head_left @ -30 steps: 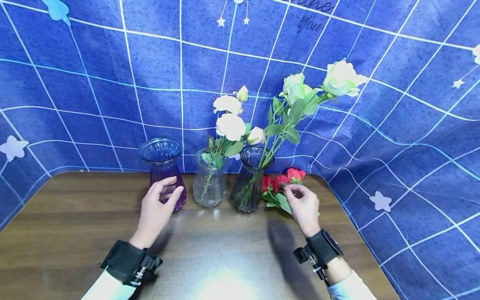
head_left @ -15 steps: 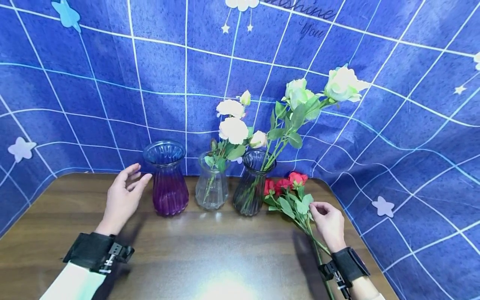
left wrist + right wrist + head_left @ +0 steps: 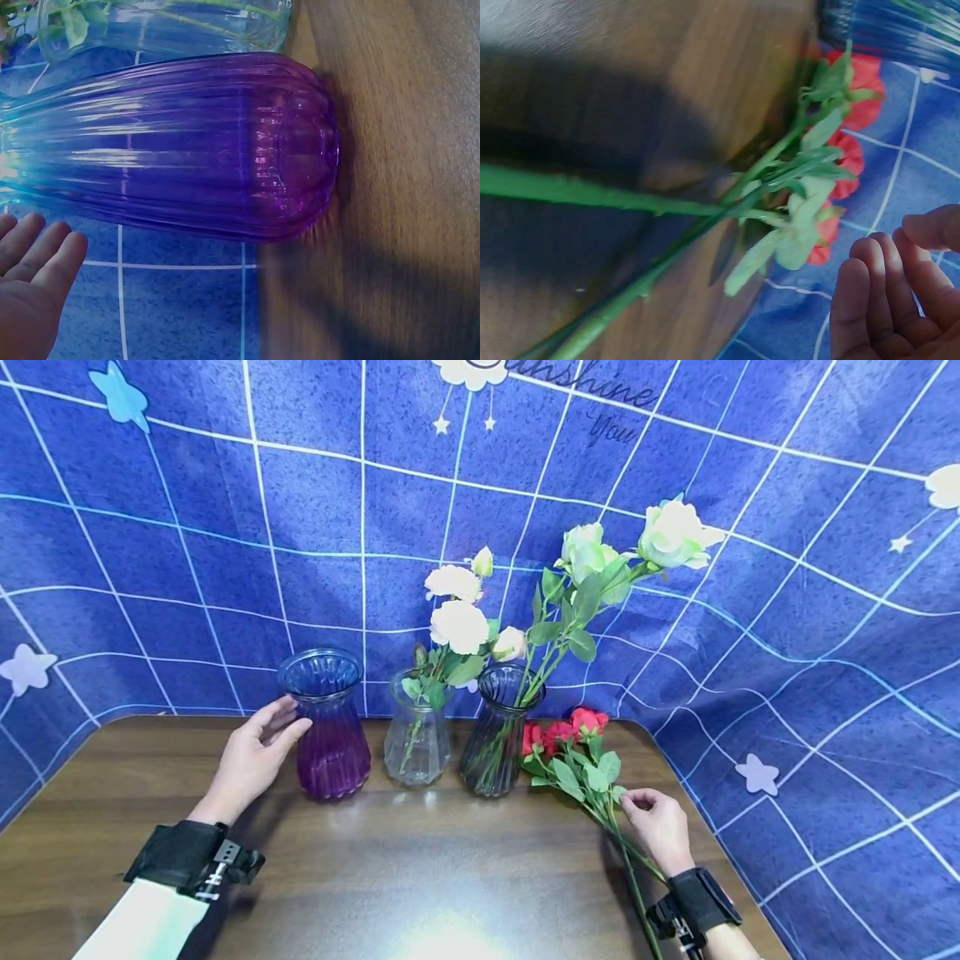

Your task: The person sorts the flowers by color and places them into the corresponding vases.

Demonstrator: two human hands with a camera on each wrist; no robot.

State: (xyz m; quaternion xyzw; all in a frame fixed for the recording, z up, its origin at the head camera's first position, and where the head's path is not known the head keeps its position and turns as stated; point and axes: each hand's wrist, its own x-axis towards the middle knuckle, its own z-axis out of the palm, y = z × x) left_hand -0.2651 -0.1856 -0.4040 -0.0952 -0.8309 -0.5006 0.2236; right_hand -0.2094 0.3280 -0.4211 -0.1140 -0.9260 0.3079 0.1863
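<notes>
In the head view, my left hand [image 3: 251, 764] is beside the left flank of a ribbed glass vase [image 3: 333, 756], blue at the rim and purple below. Its fingertips are right at the vase's neck; in the left wrist view the fingers [image 3: 60, 266] are straight and hold nothing. My right hand [image 3: 660, 831] is by the leafy stems of red roses [image 3: 588, 720] lying on the table, thumb and forefinger close together at a leaf's edge. In the right wrist view the fingers [image 3: 851, 300] are loosely bent, with nothing between them, and the green stems [image 3: 630, 199] cross on the wood.
Beside the purple vase stands a clear glass vase [image 3: 397, 752] with pale pink flowers [image 3: 459, 627]. A smoky grey vase [image 3: 480, 760] right of it bears tall greenish-white roses [image 3: 675, 533]. A blue cloth [image 3: 187, 568] hangs behind the brown wooden table [image 3: 360, 877].
My left hand has gone from in front of the purple vase to its left side, then nearer its neck. My right hand has moved right and toward me, from the red blossoms down along the stems.
</notes>
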